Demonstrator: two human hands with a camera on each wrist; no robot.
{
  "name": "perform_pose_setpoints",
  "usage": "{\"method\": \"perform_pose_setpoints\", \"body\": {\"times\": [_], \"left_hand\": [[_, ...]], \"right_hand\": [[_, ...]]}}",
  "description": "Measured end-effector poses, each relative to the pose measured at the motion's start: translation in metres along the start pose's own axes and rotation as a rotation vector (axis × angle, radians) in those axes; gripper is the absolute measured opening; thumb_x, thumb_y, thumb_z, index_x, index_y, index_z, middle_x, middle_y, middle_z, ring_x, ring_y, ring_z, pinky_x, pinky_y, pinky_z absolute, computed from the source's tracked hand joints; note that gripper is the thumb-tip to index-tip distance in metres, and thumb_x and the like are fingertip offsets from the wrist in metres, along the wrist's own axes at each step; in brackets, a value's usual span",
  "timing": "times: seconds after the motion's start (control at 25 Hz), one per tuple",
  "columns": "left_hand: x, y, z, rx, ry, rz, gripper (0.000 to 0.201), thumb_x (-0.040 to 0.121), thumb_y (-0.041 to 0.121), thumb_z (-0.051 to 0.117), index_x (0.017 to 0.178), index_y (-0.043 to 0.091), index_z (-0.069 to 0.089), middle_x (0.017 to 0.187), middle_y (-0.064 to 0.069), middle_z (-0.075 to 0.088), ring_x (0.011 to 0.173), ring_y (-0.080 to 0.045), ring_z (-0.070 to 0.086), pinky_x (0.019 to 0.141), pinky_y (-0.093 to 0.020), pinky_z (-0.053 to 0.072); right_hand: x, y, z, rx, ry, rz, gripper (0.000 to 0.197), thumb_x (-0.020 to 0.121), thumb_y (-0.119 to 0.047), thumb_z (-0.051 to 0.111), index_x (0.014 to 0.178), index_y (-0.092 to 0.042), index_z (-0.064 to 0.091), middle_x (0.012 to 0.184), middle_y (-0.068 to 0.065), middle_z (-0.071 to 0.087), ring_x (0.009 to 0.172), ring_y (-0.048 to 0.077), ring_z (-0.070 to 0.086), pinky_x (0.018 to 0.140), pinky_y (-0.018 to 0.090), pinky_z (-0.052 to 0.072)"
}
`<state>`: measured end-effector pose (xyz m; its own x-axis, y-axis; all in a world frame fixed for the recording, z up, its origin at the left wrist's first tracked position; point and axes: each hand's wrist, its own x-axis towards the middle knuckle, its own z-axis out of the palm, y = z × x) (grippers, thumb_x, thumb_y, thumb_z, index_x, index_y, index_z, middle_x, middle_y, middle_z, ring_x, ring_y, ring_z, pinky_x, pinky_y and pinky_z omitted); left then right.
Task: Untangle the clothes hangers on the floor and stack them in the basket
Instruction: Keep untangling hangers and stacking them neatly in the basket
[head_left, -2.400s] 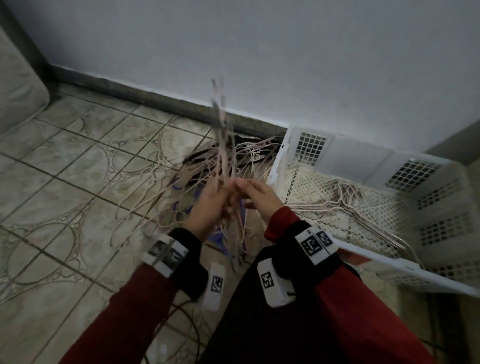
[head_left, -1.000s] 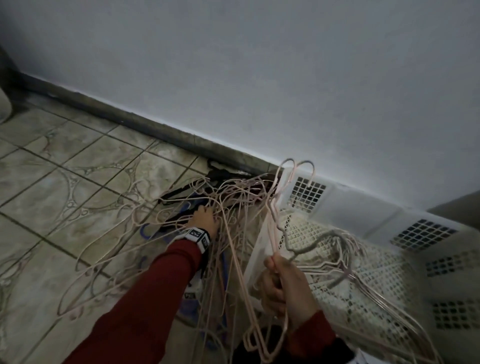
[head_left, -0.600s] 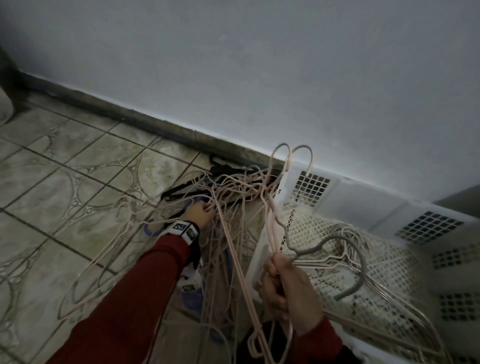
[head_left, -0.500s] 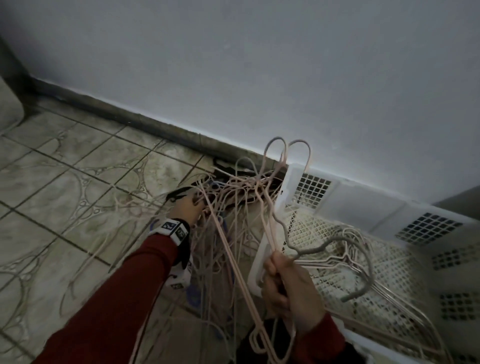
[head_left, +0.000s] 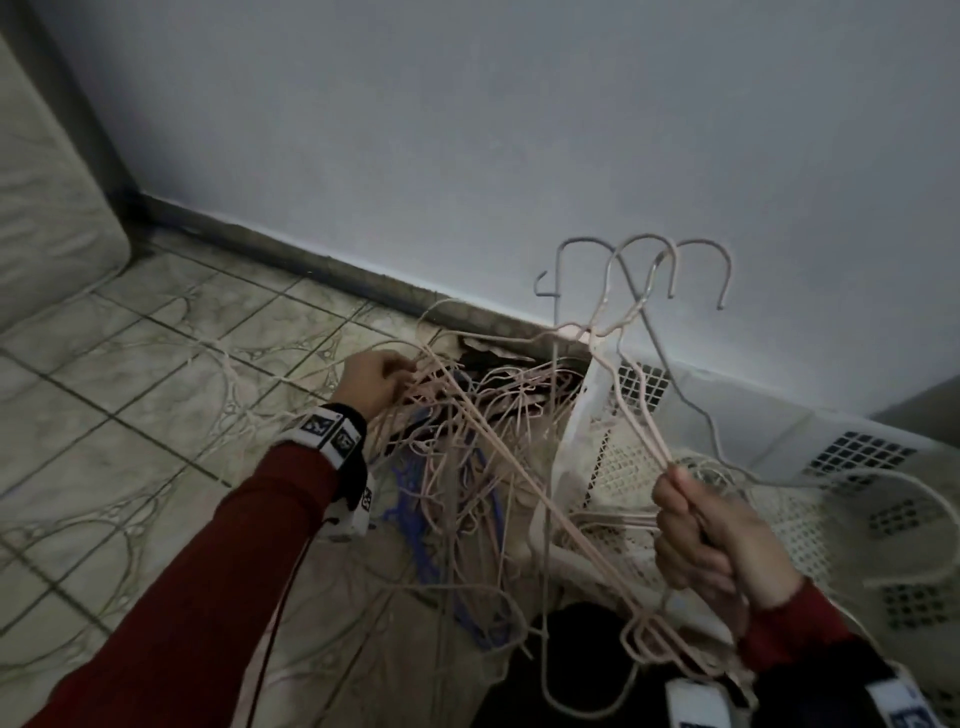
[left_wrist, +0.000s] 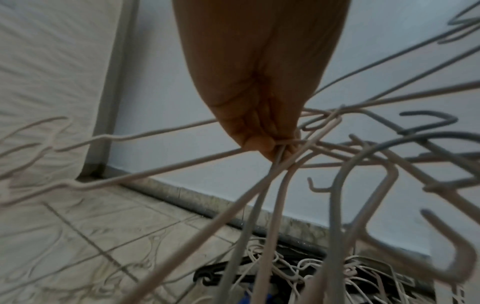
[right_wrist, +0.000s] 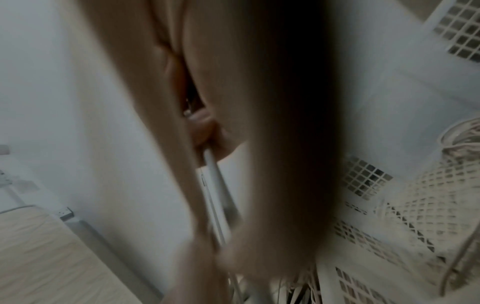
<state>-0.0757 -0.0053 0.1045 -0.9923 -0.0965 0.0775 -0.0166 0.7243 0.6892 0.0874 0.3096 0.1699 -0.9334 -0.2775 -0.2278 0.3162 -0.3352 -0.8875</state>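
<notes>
A tangle of thin pale pink hangers (head_left: 467, 441), with a few blue ones (head_left: 415, 499) mixed in, lies on the tiled floor beside the white lattice basket (head_left: 779, 410). My right hand (head_left: 696, 525) grips a bunch of pink and grey hangers (head_left: 639, 395) by their shoulders, hooks up above the basket's left wall. My left hand (head_left: 379, 379) pinches hanger wires (left_wrist: 280, 156) lifted out of the tangle, fingers curled round them in the left wrist view. Several hangers (head_left: 883, 499) lie inside the basket. In the right wrist view my fingers (right_wrist: 205, 127) wrap a pale hanger bar (right_wrist: 215, 179).
A grey wall with a dark skirting (head_left: 332, 270) runs behind the pile. A pale mattress (head_left: 47, 197) leans at the far left. Patterned floor tiles (head_left: 130, 415) spread left of the tangle. My dark-clothed leg (head_left: 587, 675) is at the bottom centre.
My right hand has raised its bunch higher, so the hooks now stand against the wall. My left hand has lifted from the floor tangle, pulling wires up and to the left.
</notes>
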Motion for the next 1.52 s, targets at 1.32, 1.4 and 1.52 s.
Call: {"method": "perform_pose_setpoints", "body": {"times": [1.32, 1.4, 1.52], "left_hand": [[-0.047, 0.064, 0.017, 0.473, 0.475, 0.202, 0.033, 0.081, 0.037, 0.041, 0.081, 0.017, 0.067, 0.071, -0.003, 0.072, 0.052, -0.026, 0.064, 0.067, -0.034, 0.046], [-0.046, 0.065, 0.012, 0.571, 0.515, 0.231, 0.019, 0.079, 0.029, 0.051, 0.087, 0.024, 0.067, 0.069, 0.0, 0.069, 0.045, -0.023, 0.059, 0.058, -0.028, 0.045], [-0.047, 0.065, 0.011, 0.664, 0.575, 0.316, 0.024, 0.078, 0.016, 0.056, 0.096, 0.028, 0.065, 0.072, -0.001, 0.062, 0.048, -0.023, 0.051, 0.061, -0.03, 0.044]], "right_hand": [[-0.07, -0.019, -0.039, -0.019, -0.075, 0.099, 0.047, 0.064, -0.049, 0.073, 0.051, -0.014, 0.044, 0.031, 0.008, 0.006, 0.022, 0.023, 0.003, 0.033, 0.01, 0.02], [-0.07, -0.022, -0.041, 0.014, -0.112, 0.14, 0.044, 0.069, -0.047, 0.067, 0.052, -0.014, 0.044, 0.03, 0.007, 0.007, 0.022, 0.023, 0.005, 0.031, 0.011, 0.024], [-0.069, -0.024, -0.045, 0.004, -0.111, 0.161, 0.045, 0.066, -0.048, 0.068, 0.051, -0.014, 0.042, 0.031, 0.006, 0.006, 0.023, 0.024, 0.003, 0.03, 0.014, 0.017]]}}
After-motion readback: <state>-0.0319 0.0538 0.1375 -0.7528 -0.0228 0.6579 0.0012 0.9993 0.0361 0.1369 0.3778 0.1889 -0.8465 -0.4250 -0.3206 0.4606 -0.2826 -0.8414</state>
